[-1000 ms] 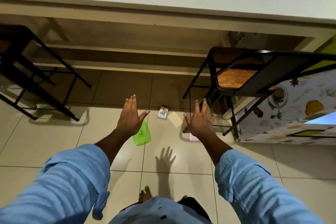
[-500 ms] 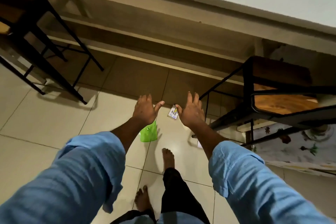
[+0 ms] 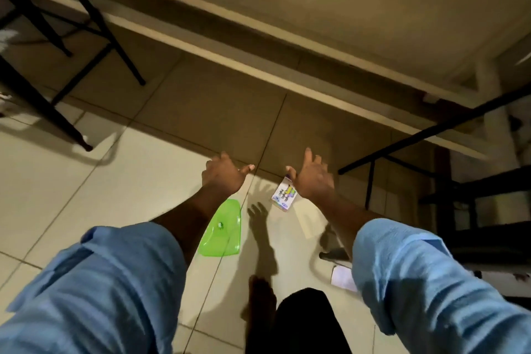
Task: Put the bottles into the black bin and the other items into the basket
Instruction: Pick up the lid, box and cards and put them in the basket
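Note:
A translucent green plastic lid lies flat on the tiled floor, just below my left forearm. A small colourful printed box lies on the floor beside my right wrist, partly covered by it. A pale flat card lies just below that box, and a white paper piece shows by my right sleeve. My left hand hovers above the floor, fingers loose, holding nothing. My right hand is stretched forward with spread fingers, also empty. No bottles, bin or basket are in view.
A white table's underside and frame cross the top of the view. Black metal chair legs stand at the left, and a black chair frame stands at the right. My bare foot is on the tiles below.
The view has dropped lower and closer to the floor. Both hands have moved forward and down toward the items, and stay empty. The items have not moved.

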Motion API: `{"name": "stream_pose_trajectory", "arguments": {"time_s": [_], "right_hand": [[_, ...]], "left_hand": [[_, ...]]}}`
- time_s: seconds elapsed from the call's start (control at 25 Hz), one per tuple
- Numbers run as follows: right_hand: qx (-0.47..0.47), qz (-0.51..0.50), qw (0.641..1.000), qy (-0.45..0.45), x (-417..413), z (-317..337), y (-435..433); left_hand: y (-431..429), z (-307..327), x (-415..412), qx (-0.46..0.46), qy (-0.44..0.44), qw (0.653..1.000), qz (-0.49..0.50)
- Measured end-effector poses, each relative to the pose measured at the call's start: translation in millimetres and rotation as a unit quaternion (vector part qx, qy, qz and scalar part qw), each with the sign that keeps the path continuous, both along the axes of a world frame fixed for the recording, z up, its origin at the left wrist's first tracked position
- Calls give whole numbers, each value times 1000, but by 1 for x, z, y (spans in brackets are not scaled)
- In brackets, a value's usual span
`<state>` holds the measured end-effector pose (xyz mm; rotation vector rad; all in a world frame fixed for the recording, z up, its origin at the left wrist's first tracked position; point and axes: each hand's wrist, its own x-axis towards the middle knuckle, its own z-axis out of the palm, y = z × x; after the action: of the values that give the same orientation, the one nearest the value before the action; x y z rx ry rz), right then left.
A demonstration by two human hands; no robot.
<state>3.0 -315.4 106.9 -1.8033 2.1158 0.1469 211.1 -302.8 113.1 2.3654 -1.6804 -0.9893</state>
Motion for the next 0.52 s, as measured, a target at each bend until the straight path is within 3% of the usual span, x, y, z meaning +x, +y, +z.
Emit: {"name": "stream_pose_trajectory", "arguments": {"time_s": [0.24,0.4,0.52], "right_hand": [[44,25,998,27,-15,-217,-8],[16,-12,998,56,-17,-288,0],[4,-62,998,28,-16,-323,-6]], "left_hand": [[27,-218,12,145,-40,986,78],[39,-305,9,131,-22,979,153],[44,-354,2,149,-39,971,182]]}}
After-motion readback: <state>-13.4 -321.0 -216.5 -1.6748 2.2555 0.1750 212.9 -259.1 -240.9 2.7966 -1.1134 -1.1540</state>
